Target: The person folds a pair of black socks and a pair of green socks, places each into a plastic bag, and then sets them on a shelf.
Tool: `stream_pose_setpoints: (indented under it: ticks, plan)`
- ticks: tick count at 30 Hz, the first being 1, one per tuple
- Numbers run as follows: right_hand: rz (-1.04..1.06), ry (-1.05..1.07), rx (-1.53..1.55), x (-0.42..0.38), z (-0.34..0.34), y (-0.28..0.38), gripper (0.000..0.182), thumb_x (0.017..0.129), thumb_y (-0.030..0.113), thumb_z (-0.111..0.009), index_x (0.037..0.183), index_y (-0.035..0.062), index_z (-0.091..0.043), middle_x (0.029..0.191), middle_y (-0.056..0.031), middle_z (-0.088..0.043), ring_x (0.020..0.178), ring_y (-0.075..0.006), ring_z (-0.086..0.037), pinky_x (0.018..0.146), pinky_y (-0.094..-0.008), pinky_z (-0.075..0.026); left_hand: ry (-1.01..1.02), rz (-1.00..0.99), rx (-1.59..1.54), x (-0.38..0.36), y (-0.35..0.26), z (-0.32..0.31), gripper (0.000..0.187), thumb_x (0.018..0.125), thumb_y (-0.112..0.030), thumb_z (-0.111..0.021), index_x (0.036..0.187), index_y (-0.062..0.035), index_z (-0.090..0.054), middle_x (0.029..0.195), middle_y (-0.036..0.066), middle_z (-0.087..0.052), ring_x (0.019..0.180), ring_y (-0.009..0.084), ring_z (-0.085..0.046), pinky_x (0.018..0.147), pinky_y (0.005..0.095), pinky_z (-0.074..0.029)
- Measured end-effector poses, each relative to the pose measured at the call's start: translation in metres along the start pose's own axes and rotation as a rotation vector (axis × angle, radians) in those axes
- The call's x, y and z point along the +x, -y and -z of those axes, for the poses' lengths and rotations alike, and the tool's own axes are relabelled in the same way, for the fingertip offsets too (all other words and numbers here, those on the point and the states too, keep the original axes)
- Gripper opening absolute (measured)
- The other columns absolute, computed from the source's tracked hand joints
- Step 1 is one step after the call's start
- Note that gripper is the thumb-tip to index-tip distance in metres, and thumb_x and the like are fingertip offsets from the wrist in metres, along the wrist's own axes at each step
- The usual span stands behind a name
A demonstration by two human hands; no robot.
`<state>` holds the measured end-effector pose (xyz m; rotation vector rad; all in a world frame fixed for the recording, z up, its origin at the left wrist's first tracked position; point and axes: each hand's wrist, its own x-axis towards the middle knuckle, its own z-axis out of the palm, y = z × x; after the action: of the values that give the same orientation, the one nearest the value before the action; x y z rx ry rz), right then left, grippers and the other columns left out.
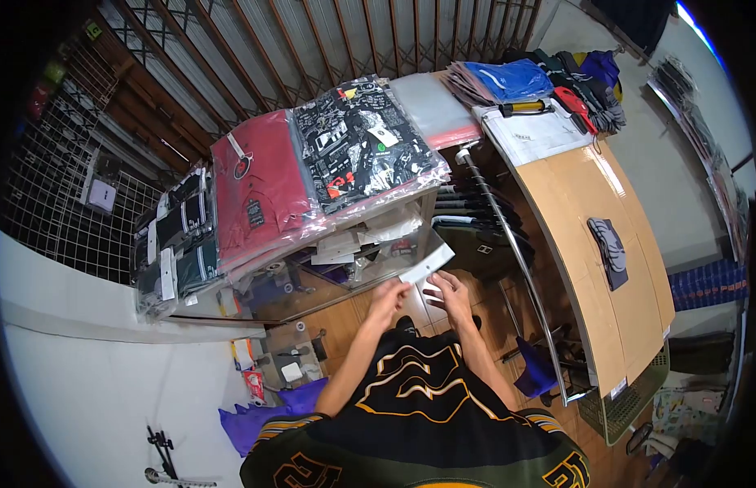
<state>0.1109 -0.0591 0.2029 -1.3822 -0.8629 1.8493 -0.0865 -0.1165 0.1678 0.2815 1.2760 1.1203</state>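
A narrow white card with a small dark hole in its middle (436, 259) is held up in front of my body, much like the white tags on the packed shirts. My left hand (384, 302) pinches its left end between thumb and fingers. Bent around its lower edge are the fingers of my right hand (450, 298), with a bit of white showing between them. Just beyond the card stands a glass display case (345, 294). On top lie a red shirt in clear plastic (268, 183) and a black-and-white patterned one (358, 146).
To the right, a cardboard-covered table (589, 244) carries a folded grey cloth piece (608, 252) and a white package (533, 134). A metal rail (508, 220) runs along its near side, beside dark hanging clothes (476, 220). Purple fabric (248, 423) lies at lower left.
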Motion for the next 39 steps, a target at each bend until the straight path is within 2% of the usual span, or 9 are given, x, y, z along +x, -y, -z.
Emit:
stream_pose_setpoints:
  ticks: [2,5,11,15,19,29,34,36,39]
  plan:
    - [-0.039,-0.007,0.020,0.016,0.002,-0.006,0.056,0.100,0.028,-0.079,0.144,-0.0025,-0.060,0.121,-0.0150,-0.077,0.102,-0.0218,-0.076,0.083,-0.0382,-0.065,0.137,0.025,0.151,-0.014,0.015,-0.008,0.016,0.100,-0.022,-0.077,0.111,-0.0120,-0.070,0.091,-0.005,-0.071,0.079,0.0037,-0.061,0.064,0.0197,-0.044]
    - [0.131,-0.062,0.053,0.018,0.006,-0.005,0.031,0.095,0.012,-0.080,0.121,-0.0033,-0.075,0.102,-0.0093,-0.079,0.085,-0.0168,-0.074,0.070,-0.0315,-0.059,0.248,0.032,0.253,-0.041,0.001,-0.027,0.025,0.102,-0.030,-0.078,0.117,-0.0117,-0.068,0.096,-0.005,-0.071,0.082,0.0046,-0.061,0.068,0.0202,-0.048]
    - [0.153,-0.040,0.045,-0.006,0.063,0.023,0.023,0.090,0.000,-0.076,0.111,-0.0050,-0.074,0.104,-0.0115,-0.079,0.090,-0.0192,-0.076,0.085,-0.0329,-0.060,-0.071,-0.037,-0.199,-0.006,-0.014,-0.020,0.036,0.104,-0.033,-0.077,0.132,-0.0153,-0.062,0.125,0.003,-0.076,0.105,0.0124,-0.072,0.077,0.0253,-0.055]
    - [0.189,-0.029,0.166,-0.019,0.118,0.035,0.027,0.090,-0.002,-0.065,0.117,-0.0068,-0.068,0.089,-0.0138,-0.072,0.077,-0.0235,-0.073,0.071,-0.0388,-0.063,-0.185,-0.215,-0.249,0.022,-0.022,-0.017,0.034,0.104,-0.025,-0.076,0.133,-0.0146,-0.061,0.124,0.005,-0.076,0.103,0.0135,-0.073,0.076,0.0266,-0.056]
    - [0.245,-0.145,0.127,-0.038,0.165,0.059,0.029,0.089,0.001,-0.065,0.116,-0.0071,-0.072,0.087,-0.0137,-0.073,0.072,-0.0214,-0.072,0.068,-0.0338,-0.061,-0.102,-0.295,-0.137,0.023,-0.041,-0.049,0.026,0.104,-0.014,-0.075,0.127,-0.0117,-0.064,0.122,0.006,-0.076,0.096,0.0136,-0.073,0.071,0.0282,-0.057]
    - [0.346,-0.287,0.119,-0.056,0.268,0.131,0.018,0.088,0.006,-0.066,0.101,-0.0024,-0.073,0.083,-0.0099,-0.071,0.069,-0.0174,-0.067,0.064,-0.0312,-0.055,0.288,-0.147,0.161,0.034,-0.068,-0.165,0.022,0.105,-0.019,-0.073,0.123,-0.0086,-0.066,0.115,0.006,-0.074,0.094,0.0184,-0.079,0.074,0.0275,-0.063]
    - [0.399,-0.311,0.089,-0.048,0.335,0.155,0.022,0.092,0.008,-0.069,0.112,-0.0018,-0.070,0.094,-0.0094,-0.073,0.078,-0.0153,-0.069,0.069,-0.0311,-0.056,0.363,-0.229,0.204,0.045,-0.081,-0.236,0.024,0.104,-0.012,-0.074,0.125,-0.0083,-0.065,0.124,0.011,-0.074,0.095,0.0208,-0.079,0.072,0.0295,-0.066]
    - [0.484,-0.447,-0.035,-0.049,0.350,0.175,0.031,0.096,0.010,-0.073,0.122,-0.0071,-0.070,0.092,-0.0088,-0.074,0.082,-0.0140,-0.069,0.074,-0.0302,-0.055,0.307,-0.326,0.298,0.053,-0.086,-0.265,0.016,0.104,-0.009,-0.071,0.119,-0.0061,-0.066,0.128,0.013,-0.074,0.095,0.0194,-0.077,0.074,0.0314,-0.067]
    - [0.638,-0.692,-0.065,-0.036,0.379,0.188,0.043,0.101,0.013,-0.073,0.140,-0.0027,-0.062,0.113,-0.0127,-0.075,0.101,-0.0155,-0.071,0.092,-0.0300,-0.055,0.271,-0.505,0.265,0.064,-0.102,-0.308,0.008,0.105,-0.004,-0.066,0.113,-0.0043,-0.066,0.123,0.013,-0.074,0.091,0.0167,-0.074,0.074,0.0326,-0.068]
